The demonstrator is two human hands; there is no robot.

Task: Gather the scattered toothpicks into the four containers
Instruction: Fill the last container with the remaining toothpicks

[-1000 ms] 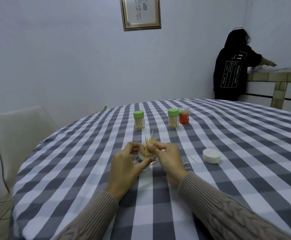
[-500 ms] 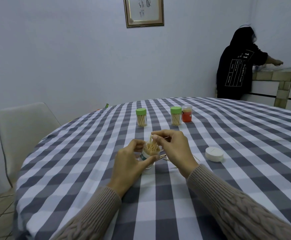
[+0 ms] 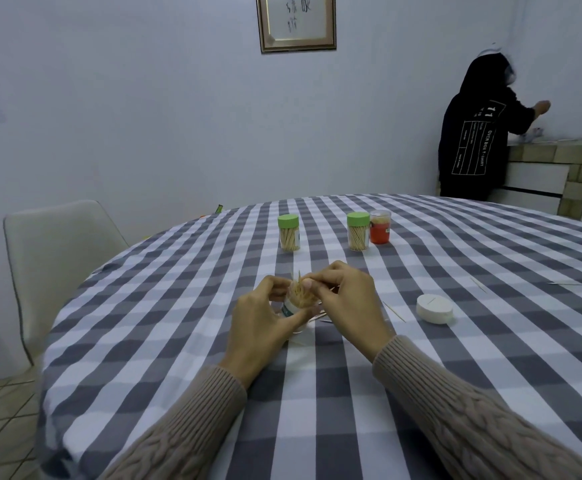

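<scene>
Hands meet over the open jar (image 3: 298,301) near the table's (image 3: 164,341) front edge. Left hand (image 3: 258,317) grips the jar, thumb across its side. Right hand (image 3: 343,299) has fingertips pinched at the jar mouth on the toothpicks (image 3: 301,293) packed inside. White lid (image 3: 434,308) lies right of the jar, loose toothpicks (image 3: 394,311) between them, more beyond the lid. Behind the jar: two green-capped jars (image 3: 288,233), (image 3: 358,231) and a red jar (image 3: 380,226) touching the right one.

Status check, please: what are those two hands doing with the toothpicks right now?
Left hand grips open jar. Right hand pinches toothpicks into its mouth. Loose toothpicks near white lid. Nothing blocking.
</scene>
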